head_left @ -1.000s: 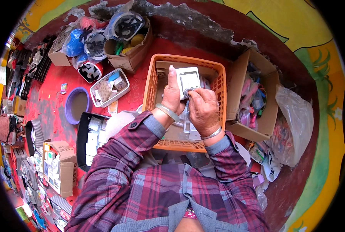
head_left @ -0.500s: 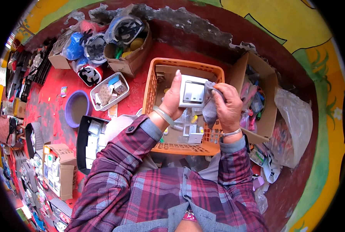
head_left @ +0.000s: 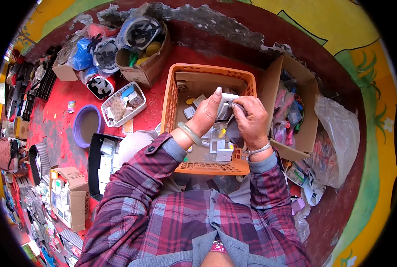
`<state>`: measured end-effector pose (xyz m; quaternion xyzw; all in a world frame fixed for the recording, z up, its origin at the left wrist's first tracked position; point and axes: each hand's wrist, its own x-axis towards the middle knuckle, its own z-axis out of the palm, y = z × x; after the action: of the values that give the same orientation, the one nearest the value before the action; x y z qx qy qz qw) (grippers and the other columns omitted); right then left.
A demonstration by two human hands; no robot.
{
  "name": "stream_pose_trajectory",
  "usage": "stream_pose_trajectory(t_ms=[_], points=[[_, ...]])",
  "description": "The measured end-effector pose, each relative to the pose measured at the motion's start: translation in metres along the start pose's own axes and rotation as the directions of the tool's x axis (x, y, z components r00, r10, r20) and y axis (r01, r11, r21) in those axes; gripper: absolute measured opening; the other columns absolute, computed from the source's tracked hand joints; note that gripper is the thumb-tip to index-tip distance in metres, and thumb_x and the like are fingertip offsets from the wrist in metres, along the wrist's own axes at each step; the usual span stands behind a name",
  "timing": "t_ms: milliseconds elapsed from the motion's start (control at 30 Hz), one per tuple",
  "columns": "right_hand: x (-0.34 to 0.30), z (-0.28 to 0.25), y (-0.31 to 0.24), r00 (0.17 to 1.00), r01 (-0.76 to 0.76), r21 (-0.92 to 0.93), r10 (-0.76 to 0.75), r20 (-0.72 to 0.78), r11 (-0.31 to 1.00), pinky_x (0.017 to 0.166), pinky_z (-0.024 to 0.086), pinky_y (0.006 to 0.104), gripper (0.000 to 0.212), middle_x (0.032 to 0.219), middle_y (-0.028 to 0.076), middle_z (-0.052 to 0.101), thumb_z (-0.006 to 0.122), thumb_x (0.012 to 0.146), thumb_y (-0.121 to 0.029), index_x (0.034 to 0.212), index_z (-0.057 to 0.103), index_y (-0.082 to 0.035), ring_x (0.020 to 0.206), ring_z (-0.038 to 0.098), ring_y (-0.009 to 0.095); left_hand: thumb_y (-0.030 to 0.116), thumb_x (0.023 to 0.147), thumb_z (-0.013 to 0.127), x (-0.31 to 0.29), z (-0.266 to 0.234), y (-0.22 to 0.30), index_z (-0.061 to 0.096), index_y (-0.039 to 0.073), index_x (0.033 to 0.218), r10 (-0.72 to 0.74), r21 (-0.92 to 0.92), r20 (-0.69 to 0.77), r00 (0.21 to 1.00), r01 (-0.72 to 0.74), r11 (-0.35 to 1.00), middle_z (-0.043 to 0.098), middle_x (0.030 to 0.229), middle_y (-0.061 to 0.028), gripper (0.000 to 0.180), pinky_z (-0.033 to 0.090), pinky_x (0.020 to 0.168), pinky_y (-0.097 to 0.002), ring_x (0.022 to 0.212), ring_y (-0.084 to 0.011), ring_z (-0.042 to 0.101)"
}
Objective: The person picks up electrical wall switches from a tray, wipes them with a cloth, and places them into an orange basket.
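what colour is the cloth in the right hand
The cloth in the right hand is grey; it shows best in the head view.

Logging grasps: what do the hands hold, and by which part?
The left hand holds a white rectangular device by its left side; the right hand pinches a grey cloth near its upper end.

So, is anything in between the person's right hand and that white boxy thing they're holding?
Yes, a grey cloth: it is bunched in the right hand, at the right edge of the white device. The left hand holds the device's left side, with nothing visible between them.
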<state>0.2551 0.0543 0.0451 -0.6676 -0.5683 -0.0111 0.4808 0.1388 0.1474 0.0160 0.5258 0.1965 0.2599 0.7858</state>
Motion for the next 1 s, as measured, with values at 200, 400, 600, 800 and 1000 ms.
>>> stream_pose_trajectory(t_ms=[200, 400, 600, 800, 1000], points=[[0.000, -0.001, 0.002, 0.999, 0.030, -0.124, -0.024, 0.048, 0.992, 0.073, 0.047, 0.0385, 0.008, 0.084, 0.012, 0.062, 0.064, 0.075, -0.005, 0.083, 0.063, -0.004, 0.082, 0.058, 0.032, 0.055, 0.097, 0.033, 0.001, -0.001, 0.003, 0.064, 0.002, 0.106, -0.061, -0.030, 0.012, 0.998, 0.062, 0.998, 0.064, 0.091, -0.0030, 0.062, 0.048, 0.077, -0.0238, 0.083, -0.0089, 0.059], [0.001, -0.006, 0.010, 0.905, -0.352, 0.624, 0.424, 0.037, 0.697, 0.068, 0.047, 0.0205, 0.010, 0.086, -0.001, 0.062, 0.062, 0.089, -0.004, 0.096, 0.064, 0.001, 0.078, 0.055, 0.006, 0.056, 0.096, 0.034, 0.007, -0.008, 0.002, 0.059, 0.005, 0.109, -0.253, -0.323, 0.019, 0.967, 0.246, 0.914, 0.065, 0.096, -0.0064, 0.058, 0.052, 0.079, -0.0303, 0.090, -0.0162, 0.064], [0.007, -0.004, 0.005, 0.999, 0.042, 0.156, -0.045, 0.021, 0.987, 0.094, 0.043, 0.0353, 0.026, 0.118, 0.014, 0.060, 0.060, 0.088, -0.010, 0.114, 0.063, -0.004, 0.112, 0.055, 0.028, 0.050, 0.098, 0.032, 0.010, -0.010, -0.002, 0.055, 0.007, 0.111, -0.339, -0.562, 0.085, 0.937, 0.326, 0.760, 0.064, 0.099, -0.0070, 0.051, 0.055, 0.077, -0.0372, 0.088, -0.0191, 0.065], [-0.011, 0.031, 0.002, 0.972, 0.177, -0.048, -0.167, 0.164, 0.983, 0.096, 0.034, 0.0374, 0.035, 0.126, 0.011, 0.058, 0.057, 0.085, -0.009, 0.120, 0.060, -0.009, 0.120, 0.052, 0.027, 0.051, 0.097, 0.036, 0.008, -0.016, -0.005, 0.056, 0.010, 0.109, -0.364, -0.546, -0.022, 0.931, 0.294, 0.784, 0.063, 0.096, -0.0045, 0.047, 0.054, 0.075, -0.0337, 0.082, -0.0178, 0.063], [-0.021, 0.038, -0.017, 0.910, 0.336, -0.042, -0.313, 0.271, 0.941, 0.092, 0.037, 0.0344, 0.036, 0.122, 0.009, 0.061, 0.060, 0.080, -0.004, 0.115, 0.063, -0.011, 0.119, 0.055, 0.022, 0.057, 0.095, 0.035, 0.020, -0.040, 0.001, 0.057, 0.006, 0.106, -0.233, -0.528, -0.187, 0.954, 0.102, 0.843, 0.064, 0.095, -0.0081, 0.056, 0.054, 0.075, -0.0333, 0.084, -0.0201, 0.063]])
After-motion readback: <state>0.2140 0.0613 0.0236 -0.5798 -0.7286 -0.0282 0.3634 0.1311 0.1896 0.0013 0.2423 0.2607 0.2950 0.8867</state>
